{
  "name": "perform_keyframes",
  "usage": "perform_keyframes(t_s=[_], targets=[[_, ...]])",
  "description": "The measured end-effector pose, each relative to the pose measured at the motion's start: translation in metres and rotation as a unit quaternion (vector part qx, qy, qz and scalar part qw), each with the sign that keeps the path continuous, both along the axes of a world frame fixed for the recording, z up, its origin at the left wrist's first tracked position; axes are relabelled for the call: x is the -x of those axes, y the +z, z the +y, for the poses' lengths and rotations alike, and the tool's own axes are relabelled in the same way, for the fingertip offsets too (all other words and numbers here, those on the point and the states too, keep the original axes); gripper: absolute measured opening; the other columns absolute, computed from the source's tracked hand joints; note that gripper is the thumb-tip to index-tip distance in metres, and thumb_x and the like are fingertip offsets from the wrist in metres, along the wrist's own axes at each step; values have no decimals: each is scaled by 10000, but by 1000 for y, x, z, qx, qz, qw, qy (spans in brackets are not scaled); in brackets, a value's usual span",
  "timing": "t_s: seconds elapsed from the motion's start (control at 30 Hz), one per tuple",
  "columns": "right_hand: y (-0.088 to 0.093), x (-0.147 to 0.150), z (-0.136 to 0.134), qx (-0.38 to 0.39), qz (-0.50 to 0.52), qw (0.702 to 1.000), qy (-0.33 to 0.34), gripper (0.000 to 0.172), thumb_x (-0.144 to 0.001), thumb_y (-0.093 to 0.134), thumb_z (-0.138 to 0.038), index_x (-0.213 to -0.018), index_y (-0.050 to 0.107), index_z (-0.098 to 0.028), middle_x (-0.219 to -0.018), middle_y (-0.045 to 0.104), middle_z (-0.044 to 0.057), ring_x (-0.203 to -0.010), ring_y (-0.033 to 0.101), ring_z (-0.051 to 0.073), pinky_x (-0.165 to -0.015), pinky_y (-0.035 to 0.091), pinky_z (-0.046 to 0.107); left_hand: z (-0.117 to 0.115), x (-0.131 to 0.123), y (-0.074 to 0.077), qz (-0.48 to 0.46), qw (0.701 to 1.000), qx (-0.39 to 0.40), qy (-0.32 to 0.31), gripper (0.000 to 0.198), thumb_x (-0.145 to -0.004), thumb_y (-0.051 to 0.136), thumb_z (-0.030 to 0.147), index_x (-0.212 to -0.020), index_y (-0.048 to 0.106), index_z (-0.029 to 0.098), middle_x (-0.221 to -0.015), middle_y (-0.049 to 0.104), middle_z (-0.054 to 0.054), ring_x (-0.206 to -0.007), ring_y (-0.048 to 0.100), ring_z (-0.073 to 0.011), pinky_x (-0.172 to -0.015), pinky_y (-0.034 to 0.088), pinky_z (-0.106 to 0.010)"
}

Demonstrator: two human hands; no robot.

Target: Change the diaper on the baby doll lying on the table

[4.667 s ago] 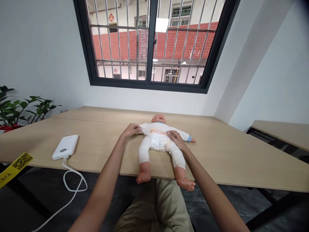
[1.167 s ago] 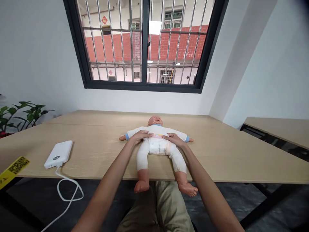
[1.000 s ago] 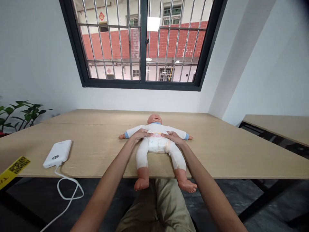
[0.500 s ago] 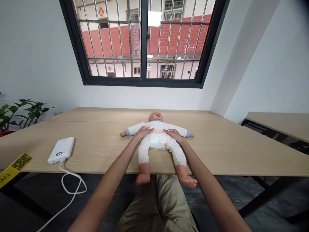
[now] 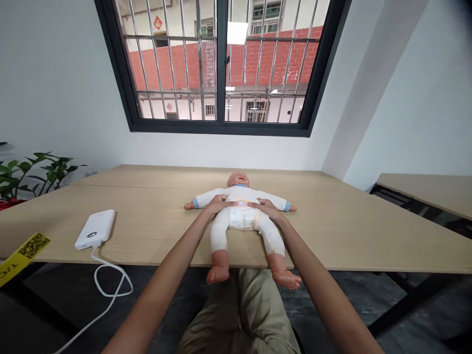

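A baby doll [image 5: 236, 192] in a white top with blue cuffs and collar lies on its back on the table, arms spread and head towards the window. Round its hips is a white diaper [image 5: 243, 218] with a coloured waistband. My left hand [image 5: 219, 204] grips the diaper's waist at the doll's left-hand side in view, thumb across the front. On the opposite side my right hand [image 5: 268, 208] does the same, its thumb pointing inward. Both hands' other fingers are partly hidden along the doll's sides. The doll's bare feet hang over the table's near edge.
On the wooden table [image 5: 147, 236] at left lies a white power bank [image 5: 96, 229], its white cable [image 5: 118, 290] hanging off the edge. A yellow tag [image 5: 24, 258] and a potted plant [image 5: 40, 172] are farther left. A barred window [image 5: 221, 125] stands beyond the table.
Both thumbs have slid slightly down and inward along the diaper's waistband. The view has tilted a little. The doll lies in the same place.
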State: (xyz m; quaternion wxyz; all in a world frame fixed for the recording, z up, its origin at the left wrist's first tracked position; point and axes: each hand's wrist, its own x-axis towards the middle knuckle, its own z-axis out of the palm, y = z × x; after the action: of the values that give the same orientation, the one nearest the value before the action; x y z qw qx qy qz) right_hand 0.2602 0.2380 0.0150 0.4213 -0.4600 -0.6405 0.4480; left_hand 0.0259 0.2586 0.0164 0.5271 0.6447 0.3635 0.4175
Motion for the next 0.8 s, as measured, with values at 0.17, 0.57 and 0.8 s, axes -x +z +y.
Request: perform_keyframes(t_s=[0.17,0.57,0.8], targets=[[-2,0,1,-4,13,1000,9,482,-564,753,-589,-724,572,-172,-764,607,27,-694,534,171,-624,410,269,-3,-1,2,-11,1000,17,-8,411,-528,850,400,-749,638,124,-717,622,-17,-629,528,-137,-609,385,-269],[-7,-1,9,-49,2,999,-24,499,-612,699,-646,-625,493,-191,-642,500,-12,-618,437,137,-584,352,258,7,-3,-6,-43,998,2,37,407,-587,789,481,-695,571,154,-634,532,35,-595,465,-104,-592,355,-243],[-5,-1,8,-76,-7,997,2,530,-625,686,-649,-584,408,-199,-627,405,-36,-598,358,107,-568,294,245,14,0,-10,-44,999,3,12,433,-516,837,464,-682,595,145,-656,577,18,-606,507,-122,-607,381,-255]])
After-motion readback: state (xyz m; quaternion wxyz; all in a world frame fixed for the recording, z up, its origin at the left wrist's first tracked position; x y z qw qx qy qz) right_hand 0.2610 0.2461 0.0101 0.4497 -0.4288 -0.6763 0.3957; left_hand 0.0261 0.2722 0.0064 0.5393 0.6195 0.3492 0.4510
